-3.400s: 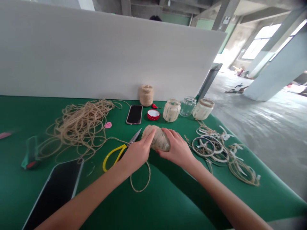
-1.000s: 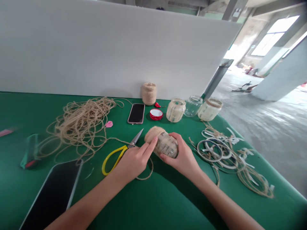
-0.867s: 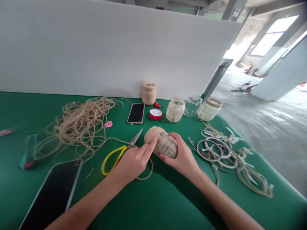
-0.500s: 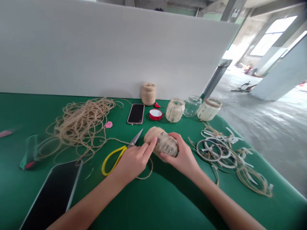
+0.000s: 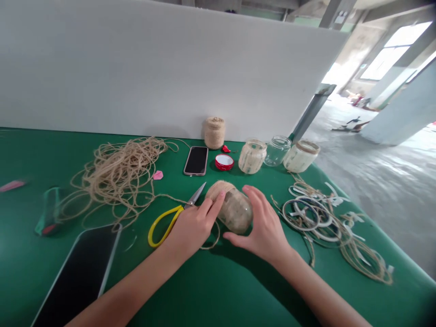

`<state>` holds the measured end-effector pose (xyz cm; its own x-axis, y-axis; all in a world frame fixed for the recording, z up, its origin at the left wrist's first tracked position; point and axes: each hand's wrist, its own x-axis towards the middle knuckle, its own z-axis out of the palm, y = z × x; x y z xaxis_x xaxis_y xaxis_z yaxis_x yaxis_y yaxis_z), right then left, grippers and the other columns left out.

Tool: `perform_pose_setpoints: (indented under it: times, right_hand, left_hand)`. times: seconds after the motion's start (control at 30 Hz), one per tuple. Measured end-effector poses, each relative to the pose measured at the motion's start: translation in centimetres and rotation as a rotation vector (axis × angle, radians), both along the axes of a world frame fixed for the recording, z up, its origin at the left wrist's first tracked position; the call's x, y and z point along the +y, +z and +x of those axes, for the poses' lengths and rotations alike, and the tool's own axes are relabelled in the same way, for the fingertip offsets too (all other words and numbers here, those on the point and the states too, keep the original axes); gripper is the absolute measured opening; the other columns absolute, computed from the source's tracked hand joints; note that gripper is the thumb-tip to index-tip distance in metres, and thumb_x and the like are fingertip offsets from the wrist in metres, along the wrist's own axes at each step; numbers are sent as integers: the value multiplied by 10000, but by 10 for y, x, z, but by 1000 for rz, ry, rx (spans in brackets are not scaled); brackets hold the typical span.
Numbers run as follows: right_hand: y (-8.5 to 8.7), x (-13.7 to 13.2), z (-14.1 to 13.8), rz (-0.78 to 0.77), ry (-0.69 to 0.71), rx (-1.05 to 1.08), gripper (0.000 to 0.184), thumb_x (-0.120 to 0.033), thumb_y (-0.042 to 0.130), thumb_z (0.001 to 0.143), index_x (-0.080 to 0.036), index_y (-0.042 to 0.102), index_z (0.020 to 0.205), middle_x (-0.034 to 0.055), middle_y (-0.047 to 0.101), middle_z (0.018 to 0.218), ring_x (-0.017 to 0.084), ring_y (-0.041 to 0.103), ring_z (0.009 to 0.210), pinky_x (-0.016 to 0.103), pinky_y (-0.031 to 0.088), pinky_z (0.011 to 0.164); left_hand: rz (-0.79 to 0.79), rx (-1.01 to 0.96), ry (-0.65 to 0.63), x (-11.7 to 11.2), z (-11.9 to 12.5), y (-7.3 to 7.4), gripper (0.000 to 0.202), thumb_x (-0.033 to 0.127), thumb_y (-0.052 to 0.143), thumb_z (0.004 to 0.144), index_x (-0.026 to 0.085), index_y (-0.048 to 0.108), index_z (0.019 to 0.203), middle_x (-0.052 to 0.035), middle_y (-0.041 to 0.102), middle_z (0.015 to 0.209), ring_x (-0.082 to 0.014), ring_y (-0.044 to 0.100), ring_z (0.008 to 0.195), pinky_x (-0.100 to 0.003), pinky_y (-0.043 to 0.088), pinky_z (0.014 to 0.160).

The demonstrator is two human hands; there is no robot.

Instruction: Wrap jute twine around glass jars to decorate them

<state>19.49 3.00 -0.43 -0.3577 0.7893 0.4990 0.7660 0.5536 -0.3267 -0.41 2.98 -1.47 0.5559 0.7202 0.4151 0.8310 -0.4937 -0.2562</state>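
Note:
A glass jar (image 5: 238, 211) lies tilted on its side, its far-left end wrapped in jute twine (image 5: 220, 188). My left hand (image 5: 195, 222) grips that wrapped end, with its index finger pressed along the edge of the twine. How its other fingers and thumb hold the jar is partly hidden. Around the jar's bare end my right hand (image 5: 264, 222) is open, the thumb and fingers spread apart and the thumb clear of the glass. Yellow-handled scissors (image 5: 165, 225) lie beside my left hand. A strand of twine runs to the jar from the loose twine pile (image 5: 119, 168).
At the back stand a twine-wrapped jar (image 5: 214, 133), a red lid (image 5: 224, 162), a phone (image 5: 196, 160) and several glass jars (image 5: 252, 156). Rings and cord coils (image 5: 316, 218) lie right. A dark tablet-like slab (image 5: 78, 277) and a green cutter (image 5: 47, 213) lie left.
My right hand has loosened and its thumb has come off the jar. The jar has turned, showing smoother bare glass. My left hand stays on the wrapped end; the view has shifted slightly.

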Motion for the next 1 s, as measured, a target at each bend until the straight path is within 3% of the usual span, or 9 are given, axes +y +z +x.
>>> perform_pose_setpoints:
  times: [0.2,0.43,0.7,1.0]
  right_hand:
    - [-5,-4,-7,-45,-16,-68,638,-309,590,688,-210,342,1268,112,393,1291,276,411,1168,427,446,899]
    - [-1,0,-4,-203,-56,122,641,-356,613,654,-239,354,1229,81,414,1262,246,473,1111,383,469,863]
    - [1,2,-4,-248,-95,225,582,-347,614,639,-228,396,1165,76,494,1162,234,523,1031,367,464,835]
    - [2,0,-4,-275,-78,241,590,-341,614,645,-250,380,1179,74,472,1188,248,525,1026,387,465,821]
  left_hand:
    - [12,14,-13,0,3,0,570,49,317,819,117,203,1373,-56,558,869,-130,515,541,-275,434,498]
    - [-2,31,-45,0,3,1,569,37,316,812,70,196,1368,-34,537,782,-123,477,516,-270,419,481]
    - [39,31,-87,0,2,1,562,19,291,807,45,199,1361,-45,550,784,-128,501,542,-269,429,488]
    - [84,56,-103,-4,3,4,524,35,306,828,40,229,1347,-29,532,734,-117,486,501,-263,397,453]
